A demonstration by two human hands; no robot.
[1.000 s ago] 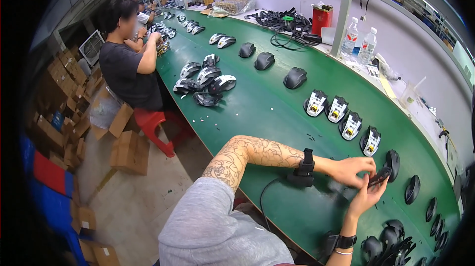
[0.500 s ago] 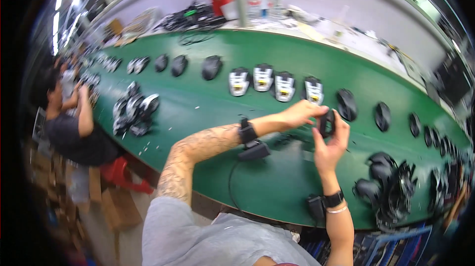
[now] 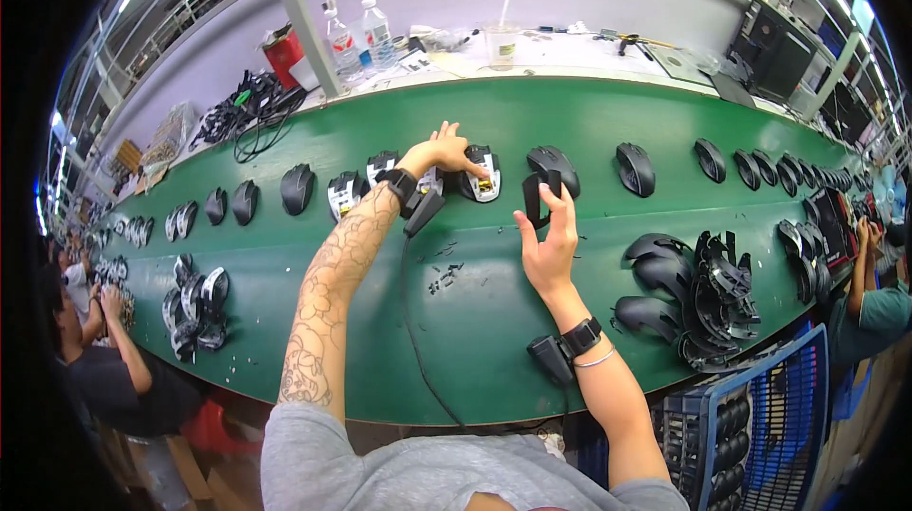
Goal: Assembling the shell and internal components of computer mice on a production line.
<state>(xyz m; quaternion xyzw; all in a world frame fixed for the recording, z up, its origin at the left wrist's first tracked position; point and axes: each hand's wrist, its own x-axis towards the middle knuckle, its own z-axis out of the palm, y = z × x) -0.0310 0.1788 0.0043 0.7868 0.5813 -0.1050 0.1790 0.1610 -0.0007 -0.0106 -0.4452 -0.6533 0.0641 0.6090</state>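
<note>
My left hand [image 3: 443, 152] reaches over the row of mice with its fingers stretched out and thumb spread. The thumb lies at a mouse without its cover [image 3: 483, 179], silver-grey with a small yellow part. Whether it presses on that mouse I cannot tell. Under the left wrist are more uncovered mice [image 3: 345, 194], partly hidden. In my right hand [image 3: 551, 247], a narrow black plastic piece [image 3: 533, 202] is pinched upright between fingers and thumb; its exact kind is unclear. Just behind it sits a black covered mouse [image 3: 554, 169].
More black mice [image 3: 635, 169] line the green table [image 3: 475, 321] on both sides. Black shells [image 3: 712, 302] are heaped at right, grey-and-black mouse parts [image 3: 195, 307] at left. Small black bits [image 3: 445, 278] lie mid-table. A blue crate [image 3: 760, 416] stands lower right. People work at both ends.
My left hand has left the black piece and moved left to the uncovered mice. My right hand keeps its hold on the piece. The view has turned right.
</note>
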